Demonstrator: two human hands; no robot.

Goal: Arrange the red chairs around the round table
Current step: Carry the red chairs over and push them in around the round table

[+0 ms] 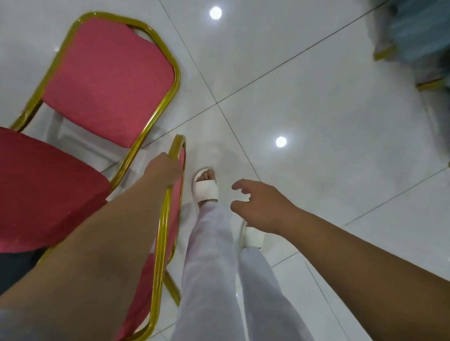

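Two red chairs with gold metal frames fill the left half of the view. My left hand (163, 169) grips the gold top rail of the nearer chair's backrest (171, 220), which I see edge-on beside my left leg. The other red chair (110, 79) stands just beyond it, its backrest facing me and its red seat (17, 190) at the far left. My right hand (259, 205) hangs in the air over my feet with loosely curled fingers and holds nothing. The round table itself is not clearly in view.
A glossy white tiled floor (312, 96) with ceiling-light reflections spreads ahead and to the right. Blue draped cloth with gold chair legs (444, 55) stands at the upper right. My legs in white trousers and white sandals (204, 187) are in the middle.
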